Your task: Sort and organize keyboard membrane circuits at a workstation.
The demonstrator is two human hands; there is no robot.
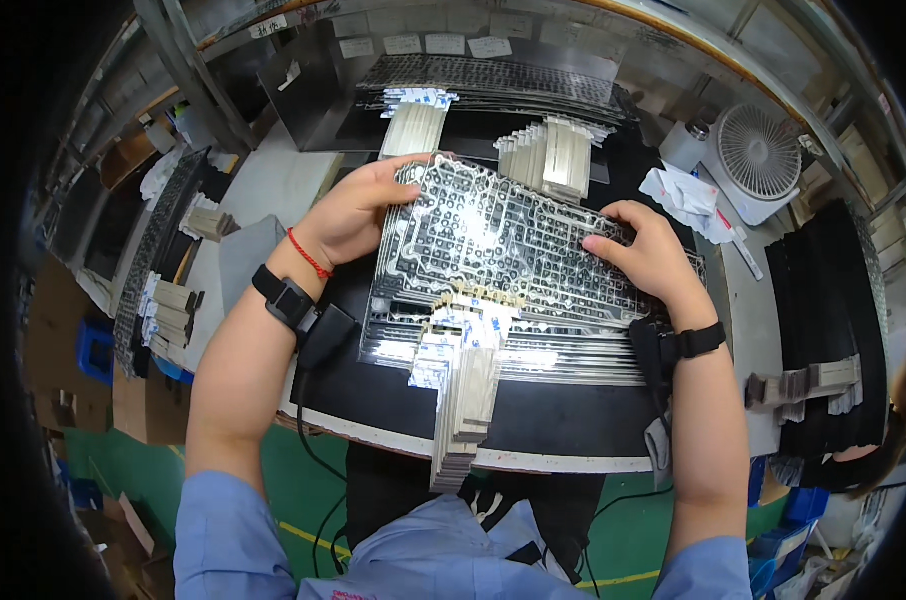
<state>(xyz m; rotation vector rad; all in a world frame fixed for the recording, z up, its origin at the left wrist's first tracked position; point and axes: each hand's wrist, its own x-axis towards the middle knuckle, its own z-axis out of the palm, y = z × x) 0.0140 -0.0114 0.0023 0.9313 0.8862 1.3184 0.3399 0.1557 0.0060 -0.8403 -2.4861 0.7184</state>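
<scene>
A clear, thin membrane circuit sheet [518,230] with dark keypad-like dots and silvery traces is held tilted above the table. My left hand [363,207] pinches its far left corner, thumb on top. My right hand [655,258] grips its right edge, thumb on the upper face and fingers beneath. Under it lies a stack of similar sheets [573,366] on a black mat [563,408]. Silvery flat ribbon tails [465,405] with blue-and-white tape hang from the pile over the table's front edge. Whether the held sheet is single or several cannot be told.
At the back stand more stacked sheets [493,73] with ribbon tails [545,158]. On the right are a white fan [758,155], crumpled white paper [687,196], a white marker [748,256] and a black sheet stack [825,300]. More sheets [158,255] lie left. Black cables hang near my wrists.
</scene>
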